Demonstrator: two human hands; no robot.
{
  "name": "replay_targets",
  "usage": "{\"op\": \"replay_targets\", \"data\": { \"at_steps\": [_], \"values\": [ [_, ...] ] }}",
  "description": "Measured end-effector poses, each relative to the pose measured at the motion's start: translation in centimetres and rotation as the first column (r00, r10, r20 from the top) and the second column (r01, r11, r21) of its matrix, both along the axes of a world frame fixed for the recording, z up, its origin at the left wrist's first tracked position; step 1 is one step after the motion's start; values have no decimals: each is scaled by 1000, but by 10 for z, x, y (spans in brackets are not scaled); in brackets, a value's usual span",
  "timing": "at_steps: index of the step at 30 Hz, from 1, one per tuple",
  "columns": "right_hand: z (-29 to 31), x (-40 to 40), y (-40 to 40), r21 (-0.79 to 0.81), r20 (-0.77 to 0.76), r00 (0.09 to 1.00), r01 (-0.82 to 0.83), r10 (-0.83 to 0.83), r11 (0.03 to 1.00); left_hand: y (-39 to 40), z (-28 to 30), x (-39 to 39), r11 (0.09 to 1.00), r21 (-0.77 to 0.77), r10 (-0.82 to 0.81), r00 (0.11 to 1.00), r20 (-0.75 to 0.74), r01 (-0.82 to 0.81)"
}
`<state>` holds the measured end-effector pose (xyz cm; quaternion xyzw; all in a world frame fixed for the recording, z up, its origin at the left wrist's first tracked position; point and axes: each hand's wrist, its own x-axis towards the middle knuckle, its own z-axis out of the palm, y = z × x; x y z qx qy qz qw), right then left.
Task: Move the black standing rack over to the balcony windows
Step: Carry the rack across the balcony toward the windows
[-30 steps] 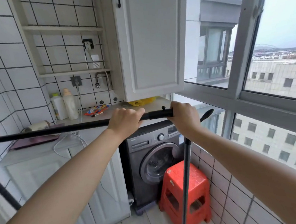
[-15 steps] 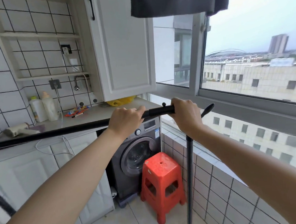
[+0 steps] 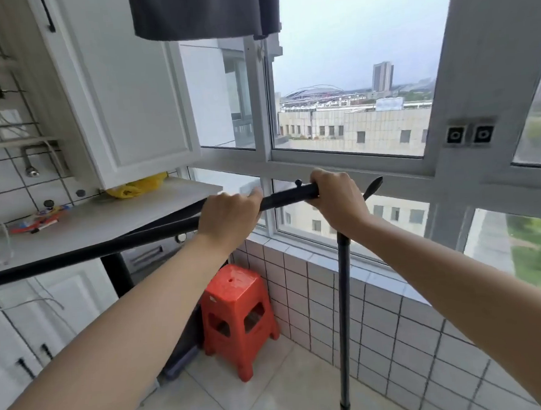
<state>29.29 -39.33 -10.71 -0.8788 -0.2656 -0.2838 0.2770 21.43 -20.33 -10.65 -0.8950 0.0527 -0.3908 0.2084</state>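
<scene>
— Two hands on that black standing rack (image 3: 291, 198), am I seeing it right?

— Yes. The left hand (image 3: 228, 215) is wrapped over the top bar, fingers curled together round it, knuckles up. The right hand (image 3: 338, 200) grips the same bar further along, just above where the upright pole (image 3: 343, 311) drops to the floor, fingers closed tight round the tube.

— And where does the rack stand?

— Close to the balcony windows (image 3: 353, 127). The upright runs down just in front of the tiled low wall (image 3: 380, 318) under the sill. The top bar slants away leftwards, crossing in front of the front edge of the worktop (image 3: 112, 221). A small knob sticks up from the bar between the two hands, and a pointed black end shows past the right hand.

— Whether the foot touches the floor?

— Can't tell; the bottom of the pole runs out of sight.

— What else is about?

— A red plastic stool (image 3: 238, 314) sits on the floor tiles in the corner, between the low wall and the cupboards under the worktop. On the worktop, a yellow bag (image 3: 138, 187) lies near the back edge beneath the white wall cabinet (image 3: 122, 87), and some colourful bits (image 3: 39, 220) lie further left. A dark cloth (image 3: 203, 12) hangs down from above, in front of the glass.
</scene>
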Motion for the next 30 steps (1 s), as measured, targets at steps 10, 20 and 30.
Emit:
{"op": "replay_targets", "data": {
  "at_steps": [10,20,30],
  "values": [
    [3,-23,-157,-18,46,992,122,-121,992,-148,1,4,985,-40,-164,985,58,166],
    [-5,-42,-356,-64,84,992,96,-91,993,-338,-7,5,956,-119,-264,962,65,270],
    [-13,-56,-489,-47,78,961,271,-267,961,-471,-12,18,894,-102,-436,900,20,436]
  ]
}}
